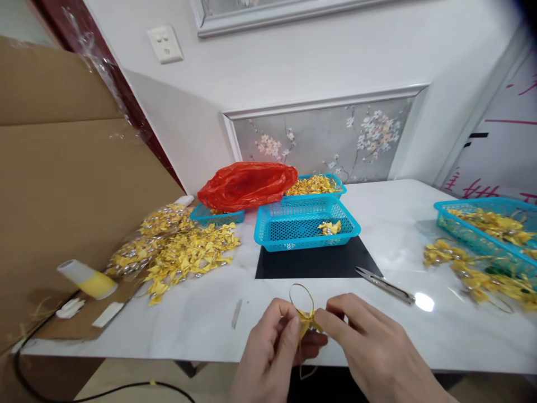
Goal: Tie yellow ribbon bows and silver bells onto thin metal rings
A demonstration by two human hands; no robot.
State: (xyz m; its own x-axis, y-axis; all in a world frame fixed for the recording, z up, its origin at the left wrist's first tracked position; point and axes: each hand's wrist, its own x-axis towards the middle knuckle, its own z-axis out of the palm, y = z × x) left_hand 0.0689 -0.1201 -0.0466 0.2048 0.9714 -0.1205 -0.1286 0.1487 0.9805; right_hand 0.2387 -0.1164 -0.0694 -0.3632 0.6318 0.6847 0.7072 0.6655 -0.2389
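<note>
The fingers [293,327] of the left hand [272,352] and those of the right hand [369,347] meet at the near edge of the bench [201,319], both sets pinched on a small yellow folded piece [306,322] held between them just above the surface. A thin gold wire loop [302,296] rises from that piece toward the blue basket [304,224], and a second strand of the wire hangs below the hands, past the bench edge. The basket sits beyond the hands on the far edge of a black mat [314,263], with one yellow piece [330,227] lying inside it. Right of the mat, near the right hand, a pair of small snips [386,285] lies flat on the bench. Left of the basket, a loose heap of yellow pieces [184,254] spreads over the bench beside a cardboard sheet [62,184]. Behind the basket lies a crumpled red plastic bag [247,184], resting partly on two further blue baskets holding yellow pieces. Far right of the basket, another blue basket [486,224] holds more yellow pieces, with some spilled just in front of it.
</note>
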